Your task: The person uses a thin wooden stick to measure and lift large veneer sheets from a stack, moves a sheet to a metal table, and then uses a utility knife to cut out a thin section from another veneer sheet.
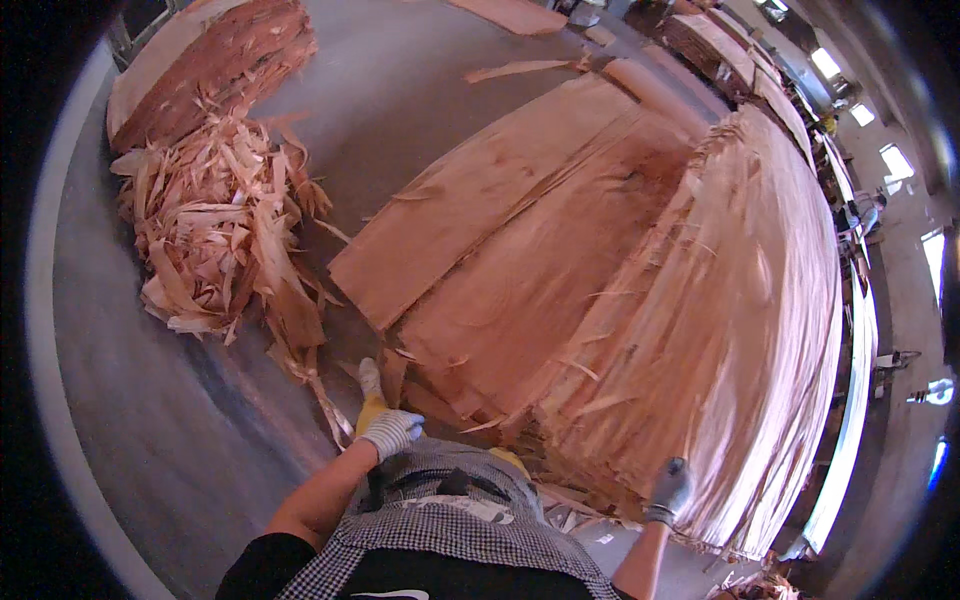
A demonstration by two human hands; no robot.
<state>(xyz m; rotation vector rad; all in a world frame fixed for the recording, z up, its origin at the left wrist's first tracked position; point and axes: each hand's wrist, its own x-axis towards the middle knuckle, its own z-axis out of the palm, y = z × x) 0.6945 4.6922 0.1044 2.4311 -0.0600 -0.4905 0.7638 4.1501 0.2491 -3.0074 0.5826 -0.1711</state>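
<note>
A tall stack of thin reddish-brown veneer sheets (715, 330) stands on the grey floor (370, 95) at the person's front right, its top pale and streaked, its left side ragged with loose splinters. The right hand (670, 491), in a grey glove, is at the near edge of this stack, fingers drawn together; whether it grips a sheet or only touches the edge, I cannot tell. The left hand (393, 434), in a striped glove with bluish fingertips, is in front of the person's left thigh, its fingers curled; whether anything is in them is not clear. Just beside the stack's left side lie lower, flat veneer sheets (550, 270), with a lengthwise gap between a lighter strip on the left and a redder one on the right. Torn strips are scattered by their near edge, close to the person's left foot (369, 376). The person wears a checked apron (450, 530) over a black top. Farther left on the floor is a tangled heap of veneer scraps (210, 225), and touching its far side is another thick veneer pile (220, 65). Beyond the tall stack, toward the right, another person (868, 215) is near a wall with bright windows (895, 162).
</note>
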